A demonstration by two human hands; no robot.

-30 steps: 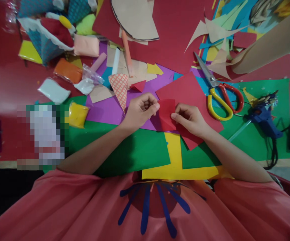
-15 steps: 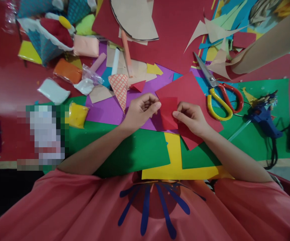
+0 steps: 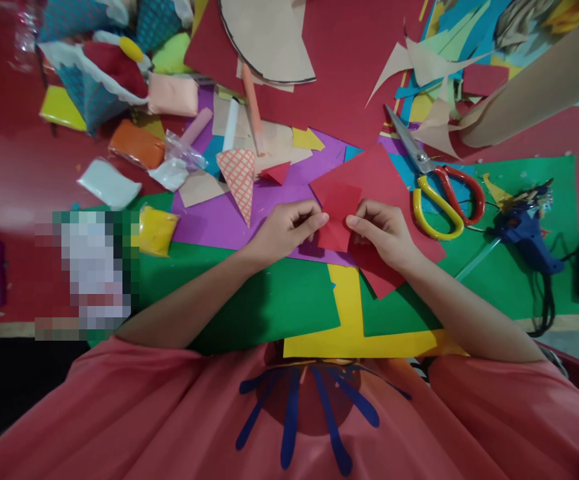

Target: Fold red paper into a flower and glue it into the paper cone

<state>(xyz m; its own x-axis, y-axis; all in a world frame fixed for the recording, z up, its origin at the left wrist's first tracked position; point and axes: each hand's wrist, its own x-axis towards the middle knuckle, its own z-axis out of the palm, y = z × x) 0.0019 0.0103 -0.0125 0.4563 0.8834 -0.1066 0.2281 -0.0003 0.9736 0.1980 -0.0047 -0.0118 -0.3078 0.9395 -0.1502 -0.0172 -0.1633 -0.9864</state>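
A small red paper piece (image 3: 338,212) is pinched between my two hands, above a larger red sheet (image 3: 387,267). My left hand (image 3: 294,227) grips its left edge between thumb and fingers. On its right edge, my right hand (image 3: 382,230) has thumb and fingers closed. Just right of the larger sheet lie scissors (image 3: 422,163) with one yellow and one red handle. A small cone with an orange lattice pattern (image 3: 239,177) rests left of my hands, point towards me.
A blue glue gun (image 3: 529,233) lies on the green sheet (image 3: 564,200) at right. Several clay packets, including an orange one (image 3: 137,143), and blue cones (image 3: 89,87) occupy the left. A brown paper roll (image 3: 534,87) is at upper right.
The small red piece has turned and tilted between my hands. My left hand has shifted slightly right and down, and both hands now hold the piece's opposite sides.
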